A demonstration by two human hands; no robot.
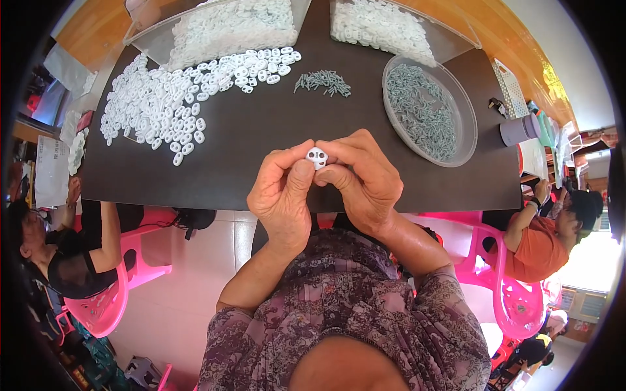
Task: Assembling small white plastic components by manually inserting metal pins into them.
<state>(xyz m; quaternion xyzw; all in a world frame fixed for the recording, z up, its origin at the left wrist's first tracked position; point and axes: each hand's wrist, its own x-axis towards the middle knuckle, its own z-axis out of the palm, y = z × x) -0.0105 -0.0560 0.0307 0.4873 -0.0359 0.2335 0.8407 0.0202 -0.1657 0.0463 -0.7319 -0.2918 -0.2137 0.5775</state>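
A small white plastic cord lock with two holes (317,156) is pinched between the fingertips of both hands, above the near part of the dark table. My left hand (284,195) grips it from the left, thumb and forefinger closed. From the other side my right hand (366,179) closes thumb and forefinger on it. Fingertips hide its edges. Beyond the hands lies a small heap of thin grey springs (323,83). Many similar white two-hole pieces (156,98) spread loosely across the table at the left.
A round clear tub (466,140) of grey springs stands at the right. Two clear bins (147,44) (456,40) with white pieces sit at the far edge. A lidded purple-grey cup (520,130) is at the far right. People sit on pink chairs (107,303) on both sides.
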